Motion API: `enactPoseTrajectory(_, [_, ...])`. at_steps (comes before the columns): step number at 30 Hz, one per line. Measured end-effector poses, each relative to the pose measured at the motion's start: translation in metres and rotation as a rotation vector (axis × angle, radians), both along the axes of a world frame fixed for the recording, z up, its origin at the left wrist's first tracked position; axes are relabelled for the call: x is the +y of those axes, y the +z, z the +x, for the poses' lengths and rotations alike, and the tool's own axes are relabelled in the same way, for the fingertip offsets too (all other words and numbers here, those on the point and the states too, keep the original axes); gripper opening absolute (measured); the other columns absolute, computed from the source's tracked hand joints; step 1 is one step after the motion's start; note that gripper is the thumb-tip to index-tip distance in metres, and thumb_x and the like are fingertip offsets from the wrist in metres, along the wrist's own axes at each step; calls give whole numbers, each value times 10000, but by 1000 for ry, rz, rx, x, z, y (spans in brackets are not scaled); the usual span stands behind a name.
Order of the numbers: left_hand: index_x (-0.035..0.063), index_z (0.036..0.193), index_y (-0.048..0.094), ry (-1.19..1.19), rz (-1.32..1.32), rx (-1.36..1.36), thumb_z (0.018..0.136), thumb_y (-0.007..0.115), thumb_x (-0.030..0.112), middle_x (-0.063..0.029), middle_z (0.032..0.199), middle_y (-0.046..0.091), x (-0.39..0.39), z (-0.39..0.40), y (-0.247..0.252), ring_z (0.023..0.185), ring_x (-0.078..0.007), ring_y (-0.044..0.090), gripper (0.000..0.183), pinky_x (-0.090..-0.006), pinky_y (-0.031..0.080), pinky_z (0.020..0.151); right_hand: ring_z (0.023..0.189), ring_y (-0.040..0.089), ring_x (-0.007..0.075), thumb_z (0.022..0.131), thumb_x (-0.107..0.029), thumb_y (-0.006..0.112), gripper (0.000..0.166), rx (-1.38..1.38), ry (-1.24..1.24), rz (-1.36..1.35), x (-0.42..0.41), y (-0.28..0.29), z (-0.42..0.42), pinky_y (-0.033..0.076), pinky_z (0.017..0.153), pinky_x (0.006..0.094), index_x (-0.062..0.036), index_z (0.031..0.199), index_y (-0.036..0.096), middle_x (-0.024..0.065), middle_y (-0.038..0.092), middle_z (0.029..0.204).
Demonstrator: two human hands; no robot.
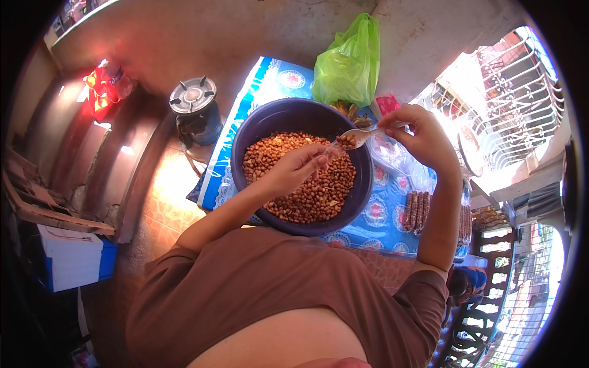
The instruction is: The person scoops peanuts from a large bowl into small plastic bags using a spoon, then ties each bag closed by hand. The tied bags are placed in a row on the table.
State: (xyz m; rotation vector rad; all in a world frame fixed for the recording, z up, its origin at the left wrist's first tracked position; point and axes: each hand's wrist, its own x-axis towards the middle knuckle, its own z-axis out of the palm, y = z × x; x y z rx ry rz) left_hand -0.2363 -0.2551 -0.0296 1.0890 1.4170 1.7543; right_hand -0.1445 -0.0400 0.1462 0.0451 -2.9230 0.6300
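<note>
Reddish-brown peanuts (pixel 313 198) partly fill a dark purple plastic basin (pixel 294 108) before me. Over the basin's right side, my right hand (pixel 409 131) grips the handle of a light-coloured spoon (pixel 361 136), whose bowl carries several peanuts. My left hand (pixel 303 165) is above the peanuts, its fingers pinching a small clear plastic bag (pixel 337 148) close to the spoon's tip. How far the spoon reaches into the bag cannot be told. Narrow filled packs of peanuts (pixel 416 211) lie side by side to the right of the basin.
A blue patterned tablecloth (pixel 375 214) covers the table. Behind the basin stands a green plastic bag (pixel 347 64), with clear plastic bags (pixel 391 154) at its right. A burner on a gas canister (pixel 193 99) stands left of the table. A white-and-blue box (pixel 71 257) is at far left.
</note>
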Motion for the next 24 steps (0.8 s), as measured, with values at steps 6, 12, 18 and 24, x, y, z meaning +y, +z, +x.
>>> enactPoseTrajectory(6, [47,1304,509,-16,23,-62,1025,417,248,16,915,588,0,-1,-2,749,-43,519,355,-193,420,674,835,591,262,757,-48,675,112,74,-15,87,-19,8,4,471,752,345,-55,864,704,110,630,818])
enactPoseTrajectory(12, [53,1286,519,-23,83,-82,1026,416,267,17,912,586,1,-3,-3,758,-37,522,352,-190,416,669,824,575,258,745,-31,679,111,170,-6,207,-34,13,6,462,723,354,-67,847,699,93,621,804])
enactPoseTrajectory(18, [44,1291,503,0,146,-156,1026,415,252,20,928,567,-5,-4,-7,778,-34,516,348,-187,421,689,815,575,283,754,-58,668,94,256,-118,183,-20,-2,10,457,709,379,-71,842,697,97,613,788])
enactPoseTrajectory(24, [42,1286,486,45,247,-252,1022,429,254,33,906,544,-11,-7,-9,797,-36,515,344,-186,433,730,826,653,288,745,-69,659,136,-249,-147,191,11,-121,-4,512,755,370,-58,864,723,141,682,834])
